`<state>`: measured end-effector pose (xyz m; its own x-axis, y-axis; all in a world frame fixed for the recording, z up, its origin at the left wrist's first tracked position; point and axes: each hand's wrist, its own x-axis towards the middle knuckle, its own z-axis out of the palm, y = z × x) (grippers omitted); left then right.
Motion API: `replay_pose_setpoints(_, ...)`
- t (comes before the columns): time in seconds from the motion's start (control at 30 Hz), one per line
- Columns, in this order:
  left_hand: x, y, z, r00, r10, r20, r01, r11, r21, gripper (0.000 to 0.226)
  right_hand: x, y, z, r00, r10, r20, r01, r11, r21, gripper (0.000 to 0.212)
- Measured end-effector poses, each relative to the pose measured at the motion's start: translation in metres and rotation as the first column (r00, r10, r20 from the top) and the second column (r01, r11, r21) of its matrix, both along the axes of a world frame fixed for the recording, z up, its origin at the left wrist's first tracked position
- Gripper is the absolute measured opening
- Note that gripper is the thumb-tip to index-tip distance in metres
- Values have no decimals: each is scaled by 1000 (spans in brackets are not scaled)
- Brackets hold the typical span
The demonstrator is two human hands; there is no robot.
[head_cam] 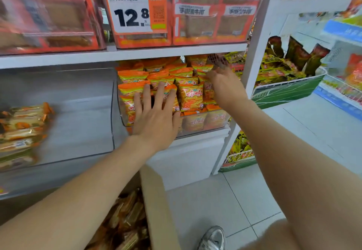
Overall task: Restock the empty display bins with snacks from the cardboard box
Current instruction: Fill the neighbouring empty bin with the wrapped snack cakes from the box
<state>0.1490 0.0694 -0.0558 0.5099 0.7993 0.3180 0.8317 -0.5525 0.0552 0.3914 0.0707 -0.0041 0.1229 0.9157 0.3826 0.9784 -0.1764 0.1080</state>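
On my feed the white shelving unit fills most of the view. Its upper shelf carries clear bins of red-orange packs. Below it on the left sits a wide clear bin. It is mostly bare inside, with a blurred heap of wrapped snacks at its left end.

The cardboard box stands on the floor beneath my arms, with brown and gold wrapped snacks lying loose inside it.

Right of the wide bin is a smaller clear bin, packed with orange snack packets stacked above its front wall. Beyond the shelf post, a green tray holds yellow and dark packets.

An orange price label reading 12.8 hangs on an upper bin.

My left hand lies flat against the front of the orange packets, fingers straight and spread, gripping nothing. My right hand reaches to the back right of the same bin. Its fingers are blurred, and I cannot tell whether they hold anything.

A silver shoe shows on the pale floor tiles.
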Motion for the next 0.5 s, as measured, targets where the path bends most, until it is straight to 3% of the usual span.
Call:
replay_pose_setpoints(0.2, -6, -7, 13, 996, -62, 66, 63, 998, -22, 64, -14, -25, -8, 987, -20, -161, -5, 988, -155, 77)
replay_pose_setpoints(0.27, -14, -16, 20, 984, -110, 140, 111, 994, -2, 61, -24, -39, -7, 989, -20, -149, 3, 994, -113, 79)
replay_pose_setpoints(0.37, -27, -37, 30, 938, -203, 280, 196, 979, 53, 49, -40, -60, -6, 991, 32, -132, -30, 999, 18, 60)
replay_pose_setpoints(0.43, -47, -60, 35, 910, -267, 318, 234, 962, 140, 38, -65, -77, 5, 958, 177, -226, -156, 982, 105, 39)
replay_pose_setpoints(0.5, -75, -87, 32, 900, -290, 325, 249, 955, 164, 21, -102, -98, 17, 884, 334, -328, -322, 942, 91, 32)
